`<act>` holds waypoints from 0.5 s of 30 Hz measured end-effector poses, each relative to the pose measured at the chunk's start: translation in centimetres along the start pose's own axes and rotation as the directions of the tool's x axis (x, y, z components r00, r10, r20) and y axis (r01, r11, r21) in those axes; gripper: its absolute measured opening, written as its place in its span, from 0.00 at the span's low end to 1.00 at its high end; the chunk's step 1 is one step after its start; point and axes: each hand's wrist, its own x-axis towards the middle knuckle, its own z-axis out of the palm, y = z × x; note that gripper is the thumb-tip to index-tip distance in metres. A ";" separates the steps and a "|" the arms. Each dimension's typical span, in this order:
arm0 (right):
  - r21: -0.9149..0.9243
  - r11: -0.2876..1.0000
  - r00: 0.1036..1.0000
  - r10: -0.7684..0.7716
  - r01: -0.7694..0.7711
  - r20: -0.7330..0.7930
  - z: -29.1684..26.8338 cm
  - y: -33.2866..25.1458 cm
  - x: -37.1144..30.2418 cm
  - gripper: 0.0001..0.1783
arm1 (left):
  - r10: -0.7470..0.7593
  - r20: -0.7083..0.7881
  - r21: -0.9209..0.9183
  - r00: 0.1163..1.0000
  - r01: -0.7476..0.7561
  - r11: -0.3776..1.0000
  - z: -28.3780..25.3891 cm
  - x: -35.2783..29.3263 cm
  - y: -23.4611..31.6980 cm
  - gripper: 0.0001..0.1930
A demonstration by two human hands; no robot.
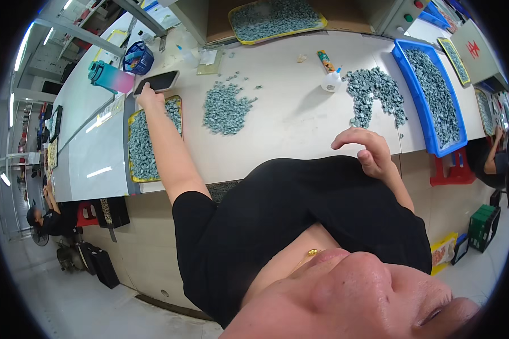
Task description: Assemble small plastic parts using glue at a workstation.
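In the head view, one lidded bottle [116,78] and one blue basket [138,58] stand near the one dark phone [165,81], on the table's left. The left hand [150,97] touches the phone; whether it grips cannot be told. Its forearm partly covers one yellow-rimmed tray [146,180]. Two loose heaps of grey-green pieces [226,108] lie rightward. The right hand [370,150], open and empty, fingers bent, is nearest the right heap.

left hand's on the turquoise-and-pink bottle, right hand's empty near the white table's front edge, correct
What the left hand touches is wrong: in the head view it's the flat, dark, rectangular phone. The right hand is indeed empty near the white table's front edge.
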 end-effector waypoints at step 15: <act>-0.296 0.951 0.987 0.042 -0.087 -0.154 -1.7 1.7 -1.2 0.14 | 0.047 0.088 0.630 0.995 -0.092 0.771 -5.0 13.8 -1.3 0.27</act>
